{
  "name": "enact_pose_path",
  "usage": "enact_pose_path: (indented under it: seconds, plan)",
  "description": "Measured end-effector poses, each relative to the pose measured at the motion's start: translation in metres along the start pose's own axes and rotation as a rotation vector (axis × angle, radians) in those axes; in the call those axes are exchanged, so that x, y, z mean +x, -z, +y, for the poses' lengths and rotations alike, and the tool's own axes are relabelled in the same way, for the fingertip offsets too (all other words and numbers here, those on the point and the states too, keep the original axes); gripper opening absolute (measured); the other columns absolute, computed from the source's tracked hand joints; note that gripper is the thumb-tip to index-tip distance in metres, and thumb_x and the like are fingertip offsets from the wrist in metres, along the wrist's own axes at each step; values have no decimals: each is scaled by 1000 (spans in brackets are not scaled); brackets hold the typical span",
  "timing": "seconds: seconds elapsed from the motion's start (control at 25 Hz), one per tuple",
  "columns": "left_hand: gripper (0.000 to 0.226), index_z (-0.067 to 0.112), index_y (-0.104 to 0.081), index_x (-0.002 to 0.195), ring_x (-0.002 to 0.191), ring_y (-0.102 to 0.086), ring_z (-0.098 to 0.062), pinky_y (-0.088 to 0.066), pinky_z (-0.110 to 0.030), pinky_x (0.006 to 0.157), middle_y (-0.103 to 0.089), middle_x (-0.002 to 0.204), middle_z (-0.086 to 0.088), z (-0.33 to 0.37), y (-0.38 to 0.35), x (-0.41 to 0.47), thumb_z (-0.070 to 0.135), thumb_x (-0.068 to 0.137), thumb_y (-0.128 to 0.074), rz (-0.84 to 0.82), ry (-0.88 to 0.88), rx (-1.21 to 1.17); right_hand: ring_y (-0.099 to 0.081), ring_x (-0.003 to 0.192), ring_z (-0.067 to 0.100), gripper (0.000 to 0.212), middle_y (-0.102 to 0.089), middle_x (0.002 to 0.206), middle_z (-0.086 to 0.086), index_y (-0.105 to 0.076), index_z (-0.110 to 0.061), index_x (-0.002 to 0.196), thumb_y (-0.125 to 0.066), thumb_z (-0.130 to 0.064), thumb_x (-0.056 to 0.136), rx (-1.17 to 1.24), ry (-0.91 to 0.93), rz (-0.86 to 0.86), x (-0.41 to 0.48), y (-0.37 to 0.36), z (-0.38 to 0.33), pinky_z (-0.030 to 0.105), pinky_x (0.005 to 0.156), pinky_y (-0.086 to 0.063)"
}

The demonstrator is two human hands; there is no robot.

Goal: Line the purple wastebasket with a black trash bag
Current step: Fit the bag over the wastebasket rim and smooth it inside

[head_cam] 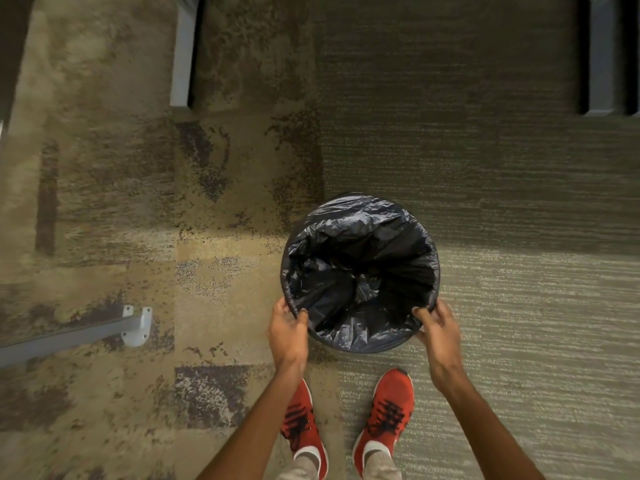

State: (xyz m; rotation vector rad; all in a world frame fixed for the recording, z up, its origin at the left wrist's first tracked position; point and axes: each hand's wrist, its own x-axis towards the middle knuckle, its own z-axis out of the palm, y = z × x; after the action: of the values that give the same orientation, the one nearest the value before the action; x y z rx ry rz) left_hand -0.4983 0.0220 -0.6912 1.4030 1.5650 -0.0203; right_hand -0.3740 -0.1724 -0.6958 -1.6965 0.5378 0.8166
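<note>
A round wastebasket stands on the carpet in front of my feet, seen from straight above. A black trash bag (pixel 360 244) sits inside it and is folded over the whole rim, so the purple wall is hidden. The bag's crumpled bottom lies deep in the middle. My left hand (pixel 287 329) pinches the bag at the near left of the rim. My right hand (pixel 438 325) pinches the bag at the near right of the rim.
Patterned brown and grey carpet covers the floor. A grey metal furniture leg with a white foot bracket (pixel 136 325) lies at the left. Two more grey legs, one (pixel 183 53) and another (pixel 602 57), stand at the back. My red shoes (pixel 391 410) are just behind the basket.
</note>
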Motion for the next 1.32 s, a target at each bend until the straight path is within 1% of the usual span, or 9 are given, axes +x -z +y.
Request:
enact_pose_path:
  seconds: [0.12,0.2,0.32,0.48,0.64,0.84,1.0,1.24,1.32]
  plan:
    - [54,9,-47,145,133,-53,-23,-44,-28,106,-53,148,-12,5,6,7,-2,94,-61,-58,44,-157,-72,106,17,48,-75,116,0,-54,-20,140,-52,1,98,101,2,-33,-2,-5,3,52,96,-55]
    - [57,7,-45,147,138,-49,-25,-41,-34,114,-51,150,-12,10,18,16,-5,93,-61,-56,59,-228,-73,106,20,48,-75,116,1,-54,-21,141,-53,0,97,125,40,-40,-8,-17,0,47,87,-60]
    - [59,5,-44,147,139,-49,-26,-40,-36,116,-51,150,-14,13,52,37,-4,92,-62,-14,47,-244,-75,99,16,48,-76,113,2,-55,-19,139,-54,2,96,162,95,-68,-19,-55,-12,35,75,-63]
    - [56,5,-46,145,132,-56,-29,-48,-49,110,-55,146,-15,13,118,86,-1,93,-63,35,44,-288,-74,101,18,52,-76,114,3,-51,-14,143,-54,5,95,157,94,-150,-22,-137,-29,42,85,-62]
    - [50,4,-49,141,123,-63,-29,-52,-50,105,-63,138,-14,15,189,150,4,93,-64,102,27,-253,-73,98,18,52,-72,121,11,-53,-11,142,-54,8,94,155,76,-235,-14,-239,-37,44,90,-59]
    - [37,4,-54,133,98,-71,-20,-60,-44,91,-68,127,-11,20,242,218,4,96,-59,136,52,-286,-72,78,2,49,-73,108,0,-60,-15,134,-53,8,91,115,65,-305,2,-331,-40,27,62,-61]
    - [41,4,-49,139,110,-68,-25,-57,-47,98,-64,132,-13,21,253,239,3,98,-56,129,54,-344,-71,90,14,50,-73,111,4,-58,-16,135,-55,5,90,117,89,-323,16,-360,-39,32,66,-62]
    - [24,8,-54,124,90,-71,-16,-61,-34,81,-69,119,-12,25,253,241,2,100,-52,117,44,-370,-70,100,19,49,-71,114,2,-55,-19,136,-57,2,91,105,83,-346,19,-363,-40,39,71,-63]
    - [30,6,-51,130,95,-71,-21,-60,-40,86,-69,122,-13,29,255,237,7,100,-55,100,54,-394,-69,103,19,49,-69,120,4,-53,-18,137,-55,3,93,97,60,-352,15,-363,-45,39,71,-63]
